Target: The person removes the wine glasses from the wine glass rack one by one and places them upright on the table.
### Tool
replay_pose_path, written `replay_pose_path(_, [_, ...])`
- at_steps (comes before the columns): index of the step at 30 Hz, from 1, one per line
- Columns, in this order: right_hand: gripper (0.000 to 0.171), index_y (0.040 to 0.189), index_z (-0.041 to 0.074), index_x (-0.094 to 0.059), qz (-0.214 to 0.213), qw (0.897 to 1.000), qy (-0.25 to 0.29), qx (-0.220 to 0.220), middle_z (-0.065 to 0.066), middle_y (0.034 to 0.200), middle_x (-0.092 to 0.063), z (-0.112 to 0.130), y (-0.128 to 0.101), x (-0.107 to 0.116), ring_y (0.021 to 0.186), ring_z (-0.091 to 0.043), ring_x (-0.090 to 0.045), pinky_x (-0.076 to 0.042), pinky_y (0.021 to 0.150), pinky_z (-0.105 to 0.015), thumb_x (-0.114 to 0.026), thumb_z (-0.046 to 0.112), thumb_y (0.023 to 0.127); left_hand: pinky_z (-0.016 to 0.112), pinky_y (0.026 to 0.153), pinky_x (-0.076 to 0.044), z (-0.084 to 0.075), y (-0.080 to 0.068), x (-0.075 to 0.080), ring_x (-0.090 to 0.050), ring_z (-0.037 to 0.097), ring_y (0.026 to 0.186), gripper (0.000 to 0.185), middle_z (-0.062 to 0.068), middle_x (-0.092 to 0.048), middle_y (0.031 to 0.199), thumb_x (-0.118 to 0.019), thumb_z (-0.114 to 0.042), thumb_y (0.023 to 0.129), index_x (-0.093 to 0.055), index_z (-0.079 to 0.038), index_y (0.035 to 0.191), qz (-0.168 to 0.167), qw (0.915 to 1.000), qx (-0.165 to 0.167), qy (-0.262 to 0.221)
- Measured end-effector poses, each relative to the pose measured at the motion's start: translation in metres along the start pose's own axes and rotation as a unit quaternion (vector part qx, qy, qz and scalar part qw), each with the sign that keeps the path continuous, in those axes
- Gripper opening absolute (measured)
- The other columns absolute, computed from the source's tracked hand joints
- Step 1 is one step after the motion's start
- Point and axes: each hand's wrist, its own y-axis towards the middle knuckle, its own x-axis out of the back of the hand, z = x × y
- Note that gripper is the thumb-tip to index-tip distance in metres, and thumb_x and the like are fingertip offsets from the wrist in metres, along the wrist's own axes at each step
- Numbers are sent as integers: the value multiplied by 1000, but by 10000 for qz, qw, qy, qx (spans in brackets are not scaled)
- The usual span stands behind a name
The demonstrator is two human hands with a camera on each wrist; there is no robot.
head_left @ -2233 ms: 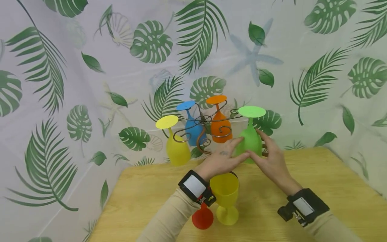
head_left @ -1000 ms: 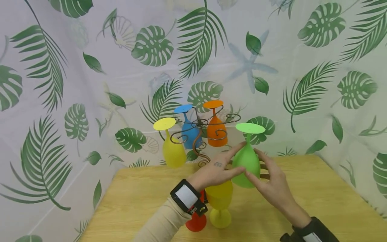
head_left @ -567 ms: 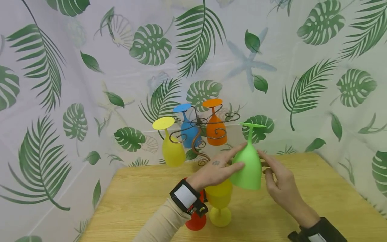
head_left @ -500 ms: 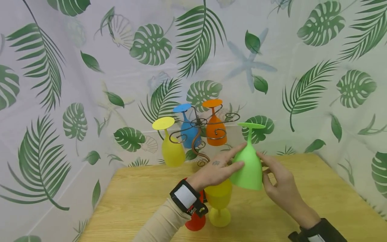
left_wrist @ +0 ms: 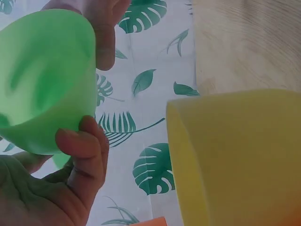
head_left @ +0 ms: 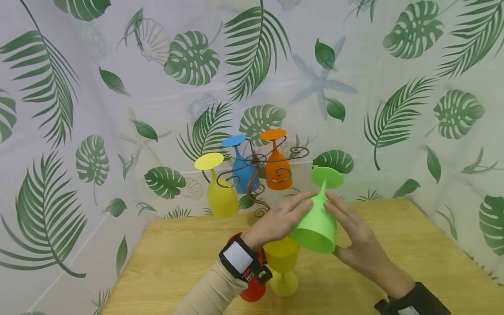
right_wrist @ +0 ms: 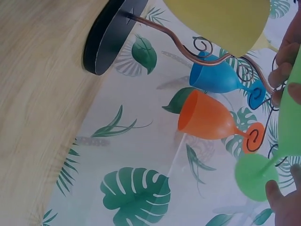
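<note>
Left hand (head_left: 280, 218) and right hand (head_left: 361, 239) grip a green goblet (head_left: 316, 225) in the air above the table (head_left: 177, 249), near the wire rack (head_left: 255, 159), fingers pressed round its bowl. Nearly straight down half a second ago, the goblet's mouth now points down and toward the camera, foot high and farther back, long axis slanting

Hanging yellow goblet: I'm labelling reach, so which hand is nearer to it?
Left. In the head view, the left hand is to the right of the hanging yellow goblet; the right hand is farther right, past the green goblet.
</note>
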Motion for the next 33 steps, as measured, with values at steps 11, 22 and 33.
replay_pose_path(11, [82,139,-13,-49,2,9989,260,-384,-31,143,-52,4,-1,1,146,-12,-42,-31,120,-22,-75,40,84,27,60,-52,2,-7,4,-54,14,76,63,3,-57,107,-23,-55,109,-45,-19,155,324,9985,271,-352])
replay_pose_path(22, [97,144,-5,-46,104,9846,-189,-1733,-18,129,-65,13,-14,-1,109,-20,-64,-42,97,-7,-91,4,59,27,80,-59,9,-20,3,-67,10,95,35,5,-68,132,-51,-26,108,-61,-18,141,-529,9978,-395,-39])
replay_pose_path(33, [82,141,-6,-48,182,9699,-72,-2426,-13,117,-68,15,-26,-5,99,-13,-67,-52,80,-9,-88,-1,69,15,57,-47,12,-28,-6,-60,7,86,51,6,-66,135,-64,-11,100,-51,-12,150,-597,9867,-1199,923])
